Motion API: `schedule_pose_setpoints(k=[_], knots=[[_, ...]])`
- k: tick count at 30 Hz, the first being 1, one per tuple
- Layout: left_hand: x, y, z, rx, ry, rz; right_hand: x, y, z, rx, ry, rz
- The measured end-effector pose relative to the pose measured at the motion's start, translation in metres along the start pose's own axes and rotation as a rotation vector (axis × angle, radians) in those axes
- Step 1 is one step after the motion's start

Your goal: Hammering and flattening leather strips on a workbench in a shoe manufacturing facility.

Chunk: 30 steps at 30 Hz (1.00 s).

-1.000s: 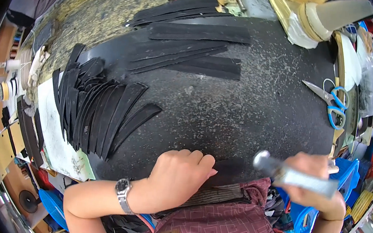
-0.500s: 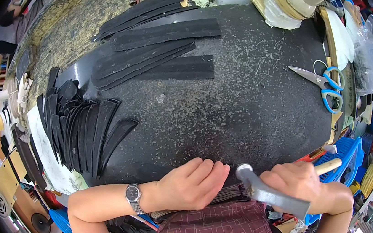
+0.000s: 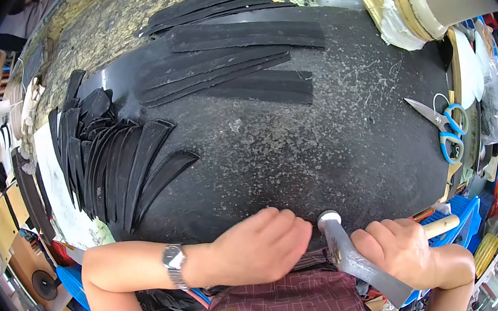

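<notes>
My right hand (image 3: 401, 249) grips a hammer by its pale wooden handle (image 3: 441, 226). The long grey metal head of the hammer (image 3: 360, 257) reaches toward my left hand, its round face low over the near edge of the black work surface (image 3: 358, 168). Close beside that face, my left hand (image 3: 269, 244) is closed with curled fingers at the same edge. Whatever its fingertips press or pinch is hidden under the hand. Dark layered material (image 3: 317, 260) shows just below, against a maroon patterned apron (image 3: 293, 305).
Several curved black strips (image 3: 116, 165) lie fanned at the left, and longer black strips (image 3: 244, 35) are stacked further back. Blue-handled scissors (image 3: 449, 126) rest at the right. A blue basket (image 3: 463, 220) stands beyond my right hand. A large roll (image 3: 421, 15) sits at the back right.
The whole view has shifted slightly, moving the strips and scissors in the picture. My left fingers are more curled, and the hammer head has tilted a little beside them.
</notes>
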<state>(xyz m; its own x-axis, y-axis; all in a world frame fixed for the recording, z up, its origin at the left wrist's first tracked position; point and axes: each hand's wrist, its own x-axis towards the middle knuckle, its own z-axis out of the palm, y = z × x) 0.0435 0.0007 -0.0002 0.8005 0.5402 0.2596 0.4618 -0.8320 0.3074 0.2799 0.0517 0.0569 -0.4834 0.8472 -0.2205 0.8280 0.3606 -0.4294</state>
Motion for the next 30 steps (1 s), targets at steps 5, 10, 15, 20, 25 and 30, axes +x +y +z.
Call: schedule_pose_setpoints(k=[5, 10, 15, 20, 25, 30], knots=[[-0.011, 0.001, -0.007, 0.086, -0.019, 0.04, 0.005, -0.013, 0.004, -0.001, -0.033, -0.073], [-0.027, 0.003, -0.011, 0.047, -0.008, -0.049, 0.015, -0.019, 0.009, -0.004, -0.065, -0.152], [-0.049, 0.004, -0.015, 0.055, 0.002, -0.073, 0.023, -0.031, 0.012, -0.023, -0.097, -0.247], [-0.066, 0.0, -0.018, 0.118, 0.038, -0.06, 0.031, -0.045, 0.018, -0.055, -0.129, -0.327], [-0.08, 0.002, -0.021, 0.184, 0.015, -0.038, 0.034, -0.063, 0.023, -0.078, -0.159, -0.41], [-0.097, 0.006, -0.028, 0.253, 0.008, -0.082, 0.046, -0.079, 0.025, -0.101, -0.189, -0.484]])
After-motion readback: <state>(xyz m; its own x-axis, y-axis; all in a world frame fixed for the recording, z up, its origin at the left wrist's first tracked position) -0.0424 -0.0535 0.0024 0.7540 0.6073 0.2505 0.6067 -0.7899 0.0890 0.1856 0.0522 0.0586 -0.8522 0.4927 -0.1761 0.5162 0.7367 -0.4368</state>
